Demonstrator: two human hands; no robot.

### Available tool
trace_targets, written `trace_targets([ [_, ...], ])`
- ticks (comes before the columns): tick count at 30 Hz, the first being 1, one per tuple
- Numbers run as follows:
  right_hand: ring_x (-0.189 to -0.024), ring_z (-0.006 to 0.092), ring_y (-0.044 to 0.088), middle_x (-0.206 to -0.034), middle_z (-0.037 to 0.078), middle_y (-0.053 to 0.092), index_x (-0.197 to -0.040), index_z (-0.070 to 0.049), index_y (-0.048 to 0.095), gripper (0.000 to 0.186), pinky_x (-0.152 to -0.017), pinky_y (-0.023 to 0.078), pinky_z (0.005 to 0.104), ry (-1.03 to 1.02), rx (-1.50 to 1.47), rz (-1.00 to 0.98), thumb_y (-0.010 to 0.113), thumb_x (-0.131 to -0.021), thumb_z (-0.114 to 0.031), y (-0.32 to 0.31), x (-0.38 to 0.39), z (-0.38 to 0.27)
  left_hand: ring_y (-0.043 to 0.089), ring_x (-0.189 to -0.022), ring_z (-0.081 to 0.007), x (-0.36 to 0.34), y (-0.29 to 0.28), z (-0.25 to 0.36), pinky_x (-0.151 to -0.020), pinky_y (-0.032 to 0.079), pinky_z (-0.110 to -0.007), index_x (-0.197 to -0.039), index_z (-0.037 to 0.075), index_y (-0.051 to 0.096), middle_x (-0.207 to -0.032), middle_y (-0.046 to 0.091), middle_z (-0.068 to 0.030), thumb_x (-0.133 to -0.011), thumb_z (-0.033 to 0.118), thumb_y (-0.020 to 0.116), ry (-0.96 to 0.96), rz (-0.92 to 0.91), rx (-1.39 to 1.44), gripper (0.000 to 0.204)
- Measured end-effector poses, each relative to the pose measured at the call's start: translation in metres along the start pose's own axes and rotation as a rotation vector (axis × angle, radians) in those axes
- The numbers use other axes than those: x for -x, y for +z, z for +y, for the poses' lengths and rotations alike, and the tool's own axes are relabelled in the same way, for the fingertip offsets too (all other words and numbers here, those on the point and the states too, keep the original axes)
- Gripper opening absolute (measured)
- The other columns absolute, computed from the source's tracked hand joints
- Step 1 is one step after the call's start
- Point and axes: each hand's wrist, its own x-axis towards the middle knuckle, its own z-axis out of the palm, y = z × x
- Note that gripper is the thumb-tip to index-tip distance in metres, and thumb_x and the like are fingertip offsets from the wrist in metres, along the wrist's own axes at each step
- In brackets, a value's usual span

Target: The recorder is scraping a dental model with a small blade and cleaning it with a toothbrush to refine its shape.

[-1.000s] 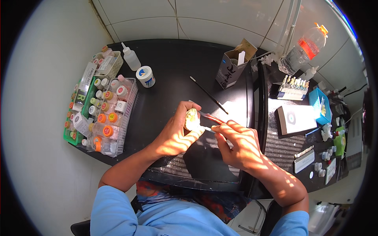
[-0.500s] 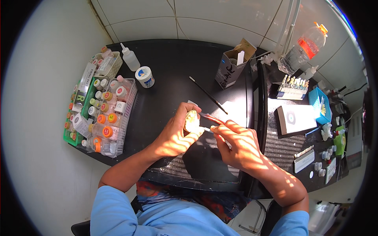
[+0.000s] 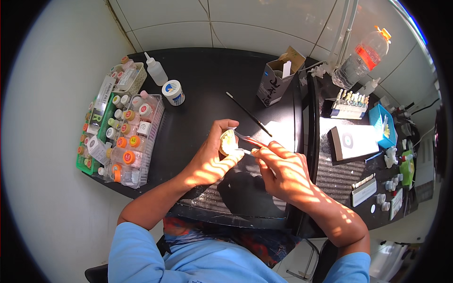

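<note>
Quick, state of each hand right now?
Left hand: closed, holding a small yellowish piece.
Right hand: closed, holding a slim reddish tool.

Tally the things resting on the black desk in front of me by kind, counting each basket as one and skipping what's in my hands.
Baskets: 3 (beige basket, green basket, clear basket)
Squeeze bottle: 1
White lidded jar: 1
Open box: 1
Slim dark stick: 1
Total: 7

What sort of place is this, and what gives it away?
Probably a dental lab: a rack of tooth-like tabs on the right, many small capped bottles on the left, and what looks like a pale cast in the left hand.
</note>
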Motion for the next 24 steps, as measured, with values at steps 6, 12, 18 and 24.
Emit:
trace_targets([
  [6, -0.066, 0.0321, 0.074, -0.092, 0.010, 0.075, -0.112, -0.008, 0.078, 0.024, -0.056, 0.057, 0.0420, 0.026, 0.000, 0.001, 0.077, -0.088, -0.008, -0.0009, -0.0008, -0.0020, 0.052, -0.091, -0.0071, -0.0002, 0.0005, -0.0002, -0.079, 0.047, -0.025, -0.150, 0.010, 0.043, -0.107, 0.052, 0.0003, -0.099, 0.000, 0.075, 0.014, 0.000, -0.041, 0.061],
  [12, -0.064, 0.0312, 0.073, -0.089, 0.010, 0.075, -0.111, -0.009, 0.078, 0.023, -0.055, 0.056, 0.0414, 0.019, -0.019, 0.015, 0.077, -0.088, -0.008, 0.0016, -0.0007, 0.0010, 0.052, -0.099, -0.0065, 0.0007, -0.0014, 0.0024, -0.085, 0.047, -0.023, -0.149, 0.013, 0.043, -0.114, 0.051, 0.0008, -0.098, -0.004, 0.075, -0.019, -0.039, -0.004, 0.063],
  [18, -0.062, 0.0304, 0.072, -0.085, 0.010, 0.074, -0.111, -0.009, 0.078, 0.022, -0.054, 0.055, 0.0411, 0.015, -0.047, 0.025, 0.076, -0.089, -0.007, 0.0010, -0.0009, 0.0007, 0.051, -0.099, -0.0071, 0.0017, -0.0033, 0.0008, -0.085, 0.047, -0.023, -0.149, 0.013, 0.043, -0.114, 0.051, -0.0002, -0.097, -0.006, 0.074, 0.007, -0.061, -0.003, 0.063],
  [24, -0.061, 0.0309, 0.072, -0.083, 0.011, 0.073, -0.111, -0.008, 0.078, 0.022, -0.055, 0.056, 0.0409, 0.021, -0.066, 0.014, 0.075, -0.088, -0.006, 0.0004, -0.0009, 0.0013, 0.052, -0.102, -0.0083, 0.0014, -0.0030, 0.0024, -0.087, 0.048, -0.024, -0.150, 0.013, 0.043, -0.119, 0.051, -0.0024, -0.096, -0.008, 0.073, 0.027, -0.064, -0.043, 0.065],
])
